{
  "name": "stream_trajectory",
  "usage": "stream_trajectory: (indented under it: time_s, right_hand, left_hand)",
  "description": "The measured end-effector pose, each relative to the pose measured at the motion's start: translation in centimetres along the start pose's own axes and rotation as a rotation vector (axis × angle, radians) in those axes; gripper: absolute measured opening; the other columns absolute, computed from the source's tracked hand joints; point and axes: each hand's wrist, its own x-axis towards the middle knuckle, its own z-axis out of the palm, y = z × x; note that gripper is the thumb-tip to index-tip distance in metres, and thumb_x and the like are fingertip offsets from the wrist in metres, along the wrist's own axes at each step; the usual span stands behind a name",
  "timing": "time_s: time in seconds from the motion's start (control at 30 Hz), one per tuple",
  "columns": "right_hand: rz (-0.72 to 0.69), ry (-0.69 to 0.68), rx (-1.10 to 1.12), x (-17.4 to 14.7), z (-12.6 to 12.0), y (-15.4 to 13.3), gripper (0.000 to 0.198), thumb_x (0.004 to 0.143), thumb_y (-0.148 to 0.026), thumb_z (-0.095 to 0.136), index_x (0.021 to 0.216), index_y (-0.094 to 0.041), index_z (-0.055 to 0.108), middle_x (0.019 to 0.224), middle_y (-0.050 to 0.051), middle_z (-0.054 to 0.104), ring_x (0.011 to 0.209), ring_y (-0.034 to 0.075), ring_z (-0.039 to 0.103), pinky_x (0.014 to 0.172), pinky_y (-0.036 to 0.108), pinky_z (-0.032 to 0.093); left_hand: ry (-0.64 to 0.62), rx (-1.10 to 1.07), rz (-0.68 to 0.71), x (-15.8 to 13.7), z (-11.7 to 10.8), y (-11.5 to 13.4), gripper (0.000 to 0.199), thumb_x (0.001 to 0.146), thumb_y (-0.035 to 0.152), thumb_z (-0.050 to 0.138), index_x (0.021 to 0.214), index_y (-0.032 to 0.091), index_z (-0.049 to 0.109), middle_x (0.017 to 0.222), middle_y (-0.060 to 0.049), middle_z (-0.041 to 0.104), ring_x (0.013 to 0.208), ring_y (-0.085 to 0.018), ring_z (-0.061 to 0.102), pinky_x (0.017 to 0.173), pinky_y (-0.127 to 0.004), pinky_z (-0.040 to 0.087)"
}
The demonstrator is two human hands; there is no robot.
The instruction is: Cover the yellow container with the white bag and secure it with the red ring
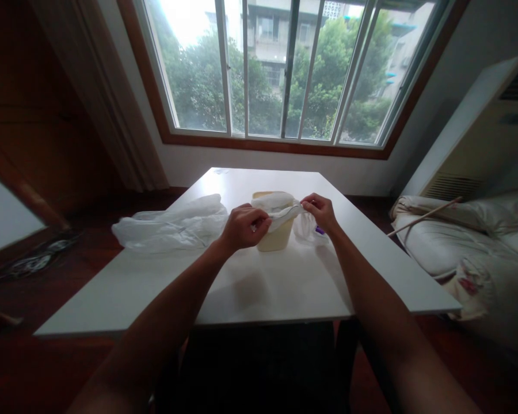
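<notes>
Head view: loose bag [172, 229] near cream container [275, 238]

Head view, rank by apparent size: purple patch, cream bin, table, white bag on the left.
1. Table
2. White bag on the left
3. Cream bin, partly covered
4. Purple patch

Daylight reaches us from the window [286, 75] at top centre, its upper-left pane [183, 34] glaring white. We see sheen along the far tabletop [293, 293] and soft shadows below the hands [245, 226]. Towards our lower corners everything turns dim, stretched and slightly blurred.
</notes>
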Motion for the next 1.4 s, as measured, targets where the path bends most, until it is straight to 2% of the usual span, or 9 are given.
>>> stream_trajectory:
  time_s: [0.23,0.4,0.47,0.63,0.7,0.93,1.13,1.3,1.4]
  right_hand:
    - [0.214,-0.415,-0.034,-0.3,-1.2,-0.3,0.032,0.070,-0.045,0.074,0.065,-0.015,0.064,0.054,-0.004,0.052,0.051,0.008,0.041,0.050,0.023,0.031]
    - [0.173,-0.548,-0.292,-0.2,-0.9,2.2,0.024,0.068,-0.038,0.073,0.065,-0.015,0.068,0.057,-0.002,0.060,0.054,0.010,0.048,0.052,0.024,0.038]
    - [0.117,-0.479,-0.422,-0.1,-0.8,2.9,0.016,0.068,-0.032,0.071,0.066,-0.016,0.070,0.060,-0.001,0.063,0.055,0.011,0.051,0.055,0.025,0.041]
    - [-0.110,0.002,-0.430,0.2,-0.2,2.3,0.016,0.078,-0.026,0.058,0.084,-0.019,0.071,0.089,0.005,0.071,0.079,0.018,0.062,0.078,0.035,0.050]
    - [-0.126,0.086,-0.305,0.2,0.3,1.7,0.018,0.082,-0.027,0.055,0.089,-0.020,0.069,0.103,0.007,0.070,0.096,0.021,0.063,0.085,0.037,0.050]
    - [0.040,-0.067,-0.054,-0.4,2.2,2.1,0.038,0.088,-0.047,0.052,0.110,-0.019,0.067,0.119,0.008,0.069,0.114,0.024,0.060,0.100,0.041,0.044]
    - [0.020,-0.127,-0.047,-0.5,3.0,2.7,0.052,0.091,-0.059,0.045,0.119,-0.019,0.064,0.119,0.007,0.068,0.111,0.023,0.060,0.100,0.037,0.045]
    - [0.015,-0.196,-0.053,-0.7,3.2,3.7,0.048,0.093,-0.053,0.044,0.122,-0.020,0.064,0.119,0.007,0.068,0.107,0.022,0.060,0.098,0.037,0.046]
    - [0.059,-0.259,-0.146,-1.0,3.3,4.5,0.046,0.093,-0.052,0.043,0.118,-0.019,0.065,0.112,0.006,0.069,0.101,0.022,0.061,0.091,0.036,0.048]
  left_hand:
    - [-0.302,-0.046,-0.269,0.2,-1.5,-0.9,0.041,0.085,0.042,0.059,0.052,0.018,0.055,0.043,0.005,0.039,0.043,-0.007,0.032,0.050,-0.024,0.028]
    - [-0.521,-0.110,-0.407,0.1,-2.8,-2.6,0.047,0.082,0.051,0.061,0.050,0.018,0.056,0.043,0.005,0.038,0.044,-0.007,0.031,0.045,-0.023,0.023]
    - [-0.461,-0.105,-0.427,0.1,-3.2,-3.3,0.048,0.082,0.052,0.062,0.048,0.018,0.056,0.042,0.005,0.039,0.043,-0.007,0.032,0.046,-0.023,0.025]
    - [0.052,-0.024,-0.490,0.2,-2.7,-4.4,0.037,0.088,0.047,0.057,0.068,0.017,0.066,0.065,-0.001,0.063,0.062,-0.013,0.056,0.065,-0.027,0.045]
    - [0.066,-0.089,-0.560,0.0,-1.8,-4.9,0.033,0.087,0.048,0.058,0.081,0.018,0.066,0.086,-0.005,0.069,0.078,-0.016,0.063,0.072,-0.029,0.049]
    - [-0.062,-0.475,-0.909,-1.6,0.3,-7.2,0.052,0.069,0.062,0.071,0.090,0.015,0.065,0.076,-0.005,0.068,0.065,-0.016,0.060,0.060,-0.029,0.047]
    - [0.167,-0.712,-1.010,-1.0,0.4,-6.6,0.044,0.065,0.055,0.077,0.086,0.018,0.064,0.071,0.000,0.065,0.058,-0.011,0.055,0.053,-0.024,0.044]
    - [0.410,-0.619,-0.998,-1.8,1.1,-8.2,0.039,0.062,0.050,0.075,0.081,0.019,0.064,0.075,-0.001,0.067,0.059,-0.010,0.055,0.054,-0.023,0.044]
    - [0.331,-0.436,-1.001,-3.1,1.9,-9.5,0.035,0.066,0.049,0.067,0.077,0.016,0.068,0.069,-0.003,0.066,0.057,-0.012,0.055,0.054,-0.025,0.044]
